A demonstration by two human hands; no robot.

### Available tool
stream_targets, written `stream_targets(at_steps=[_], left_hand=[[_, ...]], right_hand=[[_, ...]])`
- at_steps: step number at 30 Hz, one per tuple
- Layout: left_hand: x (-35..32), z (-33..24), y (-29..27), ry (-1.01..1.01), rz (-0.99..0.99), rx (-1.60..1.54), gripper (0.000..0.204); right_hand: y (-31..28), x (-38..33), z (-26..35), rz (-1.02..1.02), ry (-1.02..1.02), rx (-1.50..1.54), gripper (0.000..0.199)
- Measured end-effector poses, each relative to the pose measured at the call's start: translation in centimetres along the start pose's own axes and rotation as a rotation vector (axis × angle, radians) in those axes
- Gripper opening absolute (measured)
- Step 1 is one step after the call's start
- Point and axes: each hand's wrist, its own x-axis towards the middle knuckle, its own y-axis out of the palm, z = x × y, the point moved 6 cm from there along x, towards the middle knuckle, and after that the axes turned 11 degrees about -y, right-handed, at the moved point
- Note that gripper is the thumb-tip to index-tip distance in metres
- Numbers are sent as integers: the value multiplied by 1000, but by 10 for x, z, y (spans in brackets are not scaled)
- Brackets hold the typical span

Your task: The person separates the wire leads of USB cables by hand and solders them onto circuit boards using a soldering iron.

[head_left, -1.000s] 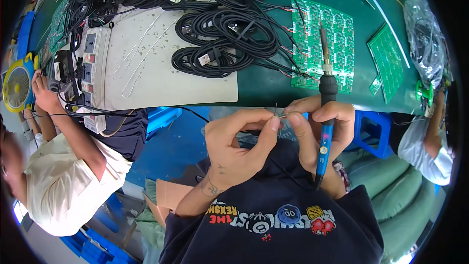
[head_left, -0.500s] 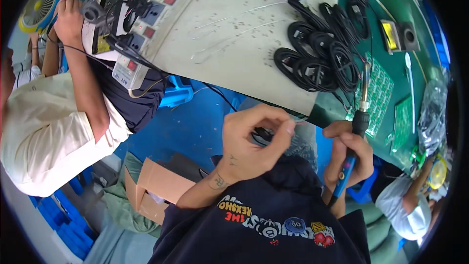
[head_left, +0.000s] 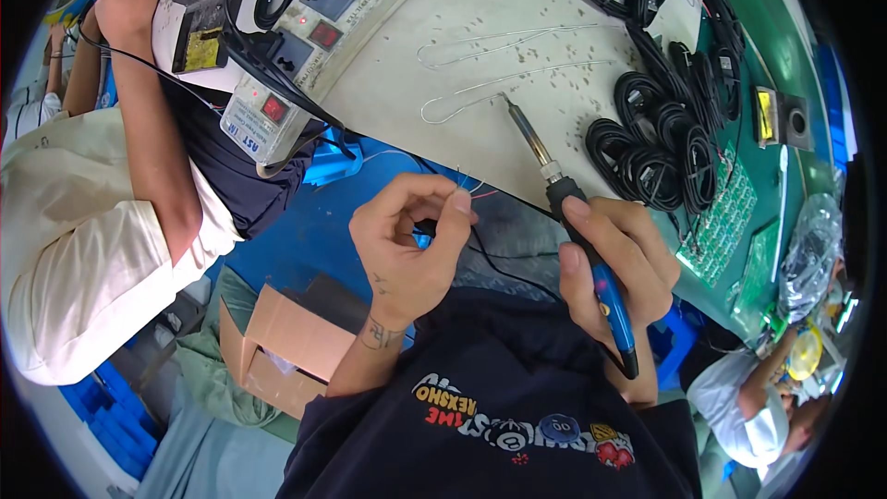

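My left hand (head_left: 407,240) pinches the thin stripped wires (head_left: 464,177) of a cable between thumb and forefinger, just off the table's near edge. The black cable hangs below the fingers. In my right hand (head_left: 628,254), held like a pen, is a soldering iron (head_left: 605,291) with a blue and black handle. Its metal tip points away over the white tabletop (head_left: 370,97), beside a bent length of thin silvery wire (head_left: 426,109). Whether tip and wire touch, I cannot tell. Another such wire (head_left: 420,51) lies farther back.
Coiled black cables (head_left: 651,152) lie at the right, near a green circuit-board panel (head_left: 721,222). A power strip (head_left: 314,65) with lit switches runs along the left. Beside it sits a co-worker (head_left: 111,222). An open cardboard box (head_left: 286,342) stands below the table.
My left hand has moved left with the wires. The soldering iron has swung left, its tip coming from beside the circuit boards to over the white tabletop. The view has shifted slightly.
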Motion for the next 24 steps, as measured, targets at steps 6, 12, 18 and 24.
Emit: stream_targets(at_steps=[6,12,18,24], left_hand=[[3,0,0,-3,-16,-59,8],[6,2,-1,-45,-21,-66,8],[4,-2,1,-44,22,-61,8],[-3,-21,25,-20,240,28,7]], right_hand=[[1,3,2,35,31,-18,35],[2,7,4,58,-15,-12,36],[-3,2,6,42,-22,8,33],[-32,-25,-2,-168,2,-30,29]])
